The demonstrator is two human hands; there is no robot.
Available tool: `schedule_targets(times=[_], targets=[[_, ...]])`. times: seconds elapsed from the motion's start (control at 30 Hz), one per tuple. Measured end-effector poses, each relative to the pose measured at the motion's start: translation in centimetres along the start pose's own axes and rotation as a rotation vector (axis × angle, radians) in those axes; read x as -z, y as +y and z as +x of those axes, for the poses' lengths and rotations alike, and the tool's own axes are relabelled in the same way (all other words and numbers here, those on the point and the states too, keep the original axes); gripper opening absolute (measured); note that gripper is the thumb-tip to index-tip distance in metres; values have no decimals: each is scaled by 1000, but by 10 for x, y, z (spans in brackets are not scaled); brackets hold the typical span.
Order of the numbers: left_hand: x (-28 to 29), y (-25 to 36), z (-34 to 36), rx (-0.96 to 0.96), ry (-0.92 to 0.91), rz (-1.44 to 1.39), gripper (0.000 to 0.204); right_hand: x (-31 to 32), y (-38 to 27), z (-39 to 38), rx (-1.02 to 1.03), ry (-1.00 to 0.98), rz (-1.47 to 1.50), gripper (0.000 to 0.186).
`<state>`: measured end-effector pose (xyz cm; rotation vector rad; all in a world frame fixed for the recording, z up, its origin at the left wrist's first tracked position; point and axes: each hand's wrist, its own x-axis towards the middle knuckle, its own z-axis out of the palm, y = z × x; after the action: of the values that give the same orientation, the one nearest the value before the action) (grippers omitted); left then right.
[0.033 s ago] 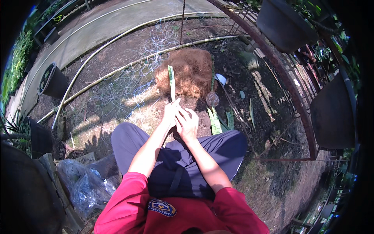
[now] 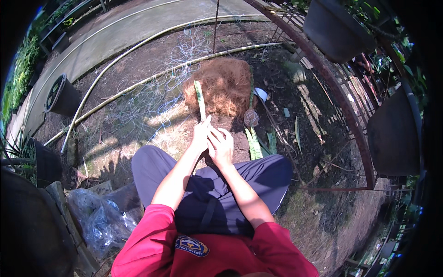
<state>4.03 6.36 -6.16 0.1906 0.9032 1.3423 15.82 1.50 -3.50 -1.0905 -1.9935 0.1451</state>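
A long green leaf with pale yellow edges [image 2: 200,99] stands up from my left hand [image 2: 201,135], which is closed round its lower part. Pressed close against it, my right hand [image 2: 221,147] has bent fingers; what lies between them is hidden. Just beyond the leaf's tip sits a heap of brown coconut-like fibre [image 2: 224,85]. To the right of my hands, more striped leaves [image 2: 254,144] lie near my knee, and a round bundle of pale string [image 2: 251,117] rests at their far end.
Tangled pale string [image 2: 170,87] spreads over the soil at the left. A long pale pipe [image 2: 152,78] crosses behind. Clear plastic bags [image 2: 97,217] lie at my lower left. Dark pots [image 2: 63,98] stand left, and a rusty metal frame [image 2: 344,99] rises at the right.
The upright leaf's tip has tilted slightly to the left. Both hands have stayed almost in the same place.
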Motion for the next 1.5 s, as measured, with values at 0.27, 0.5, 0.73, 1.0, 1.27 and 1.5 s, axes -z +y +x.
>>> schedule_targets(times=[0.27,0.5,0.73,1.0,1.27,1.5], targets=[[-19,7,-10,-165,-161,253,20,-3,17,12,-440,132,411,46],[-34,-1,-20,-305,-70,76,13,-24,9,-6,-708,112,759,41],[-16,11,-5,-10,-70,-269,24,9,-4,19,15,128,100,41],[-13,-3,1,127,-11,-150,23,-1,4,-1,-1,168,38,31],[-3,22,1,-69,108,196,33,3,22,9,-214,67,158,28],[4,7,9,-126,97,386,27,-29,131,-26,-676,-116,72,28]])
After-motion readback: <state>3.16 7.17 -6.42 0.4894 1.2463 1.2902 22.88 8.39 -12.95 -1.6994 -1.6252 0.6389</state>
